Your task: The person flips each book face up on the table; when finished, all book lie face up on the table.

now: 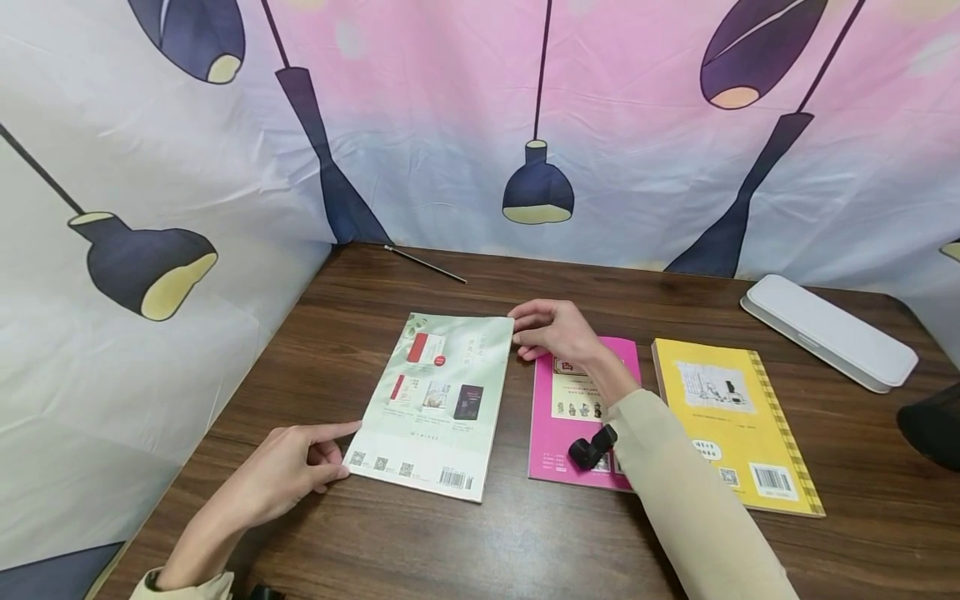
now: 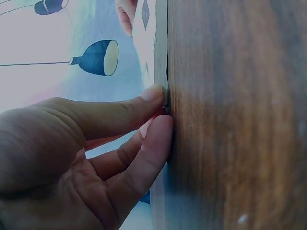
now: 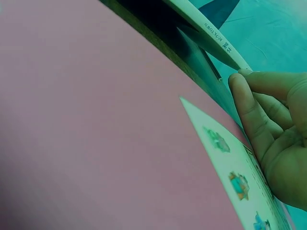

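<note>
A pale green book (image 1: 408, 421) lies back cover up on the wooden table, at the centre left in the head view. My left hand (image 1: 281, 471) pinches its near left corner between thumb and fingers, seen close up in the left wrist view. At the far right corner, my right hand (image 1: 558, 329) pinches the same book between fingertips. In the right wrist view the book's spine (image 3: 218, 36) slants up to those fingertips, with a gap below it. Under my right wrist lies a pink book (image 1: 546, 446), partly hidden by the forearm and strap.
To the right is a yellow book (image 1: 757, 450), partly behind the right sleeve. A white case (image 1: 825, 329) rests at the back right, and a thin pencil (image 1: 427, 265) at the back left. A dark object (image 1: 933, 425) shows at the right edge. Printed cloth (image 1: 450, 125) hangs behind the table.
</note>
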{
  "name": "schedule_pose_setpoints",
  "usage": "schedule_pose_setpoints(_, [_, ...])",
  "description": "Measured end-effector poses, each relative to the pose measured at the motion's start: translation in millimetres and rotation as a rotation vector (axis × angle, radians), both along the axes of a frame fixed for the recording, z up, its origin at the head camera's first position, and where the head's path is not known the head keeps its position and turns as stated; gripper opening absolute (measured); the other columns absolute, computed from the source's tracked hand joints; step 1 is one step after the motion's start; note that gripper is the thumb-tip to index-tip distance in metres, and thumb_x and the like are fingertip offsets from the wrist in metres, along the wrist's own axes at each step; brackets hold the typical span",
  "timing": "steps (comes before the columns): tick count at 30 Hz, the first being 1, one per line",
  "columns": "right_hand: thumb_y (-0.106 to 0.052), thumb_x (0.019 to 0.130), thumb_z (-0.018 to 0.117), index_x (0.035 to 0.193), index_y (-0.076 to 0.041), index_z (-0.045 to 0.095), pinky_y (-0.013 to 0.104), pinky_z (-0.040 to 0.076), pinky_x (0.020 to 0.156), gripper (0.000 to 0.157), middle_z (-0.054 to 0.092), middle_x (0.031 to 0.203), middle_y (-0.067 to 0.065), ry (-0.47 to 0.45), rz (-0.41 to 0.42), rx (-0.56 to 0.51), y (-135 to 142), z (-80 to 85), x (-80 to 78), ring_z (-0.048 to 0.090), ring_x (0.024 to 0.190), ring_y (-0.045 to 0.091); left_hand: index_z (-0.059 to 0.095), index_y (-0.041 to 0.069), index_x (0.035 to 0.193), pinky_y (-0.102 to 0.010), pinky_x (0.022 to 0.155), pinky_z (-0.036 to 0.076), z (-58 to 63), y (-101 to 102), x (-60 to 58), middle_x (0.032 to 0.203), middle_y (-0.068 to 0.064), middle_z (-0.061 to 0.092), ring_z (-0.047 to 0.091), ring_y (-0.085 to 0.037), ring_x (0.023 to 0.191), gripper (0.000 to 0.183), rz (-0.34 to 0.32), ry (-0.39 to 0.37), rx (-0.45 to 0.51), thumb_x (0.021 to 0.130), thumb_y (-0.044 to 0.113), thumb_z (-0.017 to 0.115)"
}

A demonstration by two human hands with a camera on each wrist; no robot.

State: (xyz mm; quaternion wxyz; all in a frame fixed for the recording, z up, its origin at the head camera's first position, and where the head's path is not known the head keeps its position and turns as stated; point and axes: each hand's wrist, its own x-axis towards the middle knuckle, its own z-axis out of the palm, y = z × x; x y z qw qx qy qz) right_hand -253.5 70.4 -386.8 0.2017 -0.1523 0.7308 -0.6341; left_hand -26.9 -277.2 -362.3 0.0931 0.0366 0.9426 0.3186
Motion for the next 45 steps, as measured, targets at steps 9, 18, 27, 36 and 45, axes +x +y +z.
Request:
schedule_pose_setpoints(9, [0.007,0.096,0.069,0.135,0.000,0.068,0.032,0.065,0.069,0.040,0.072,0.120,0.020,0.016,0.024,-0.016,1.9,-1.4,0.1,0.073,0.071,0.016,0.066,0.002,0.141,-0.022,0.052,0.047,-0.1,-1.4,0.2,0.074,0.007,0.061,0.056,-0.004,0.060,0.054,-0.005,0.003,-0.005,0.090,0.004,0.080])
schedule_pose_setpoints(18, [0.008,0.094,0.072,0.135,-0.001,0.071,0.029,0.064,0.067,0.042,0.067,0.116,0.017,0.034,0.015,-0.002,3.5,-0.7,2.2,0.070,0.067,0.014,0.066,0.002,0.142,-0.023,0.053,0.050,-0.2,-1.5,-0.9,0.075,0.006,0.061,0.057,-0.005,0.061,0.053,-0.006,-0.016,0.010,0.091,0.004,0.079])
schedule_pose_setpoints(27, [0.009,0.093,0.071,0.134,0.005,0.068,0.029,0.064,0.067,0.041,0.073,0.102,0.006,-0.013,0.034,-0.099,4.6,-1.1,2.4,0.071,0.067,0.014,0.065,0.003,0.143,-0.023,0.054,0.049,-0.5,-1.7,0.8,0.077,0.006,0.061,0.056,-0.004,0.062,0.053,-0.005,-0.008,0.014,0.091,0.003,0.077])
schedule_pose_setpoints(36, [0.009,0.094,0.071,0.135,0.009,0.066,0.031,0.065,0.068,0.041,0.077,0.102,0.003,-0.015,0.043,-0.159,7.5,-1.9,2.9,0.074,0.068,0.016,0.067,0.005,0.142,-0.024,0.055,0.052,-2.7,-7.9,0.2,0.079,0.007,0.064,0.057,-0.003,0.062,0.051,-0.049,0.008,0.062,0.092,0.003,0.077])
schedule_pose_setpoints(45, [0.010,0.095,0.069,0.133,0.017,0.061,0.032,0.065,0.067,0.039,0.080,0.091,0.002,0.006,0.039,-0.234,9.1,-2.5,2.9,0.076,0.067,0.016,0.069,0.005,0.138,-0.025,0.056,0.054,-2.4,-13.5,-2.8,0.083,0.004,0.065,0.059,-0.002,0.064,0.046,-0.071,0.012,0.116,0.092,0.004,0.076])
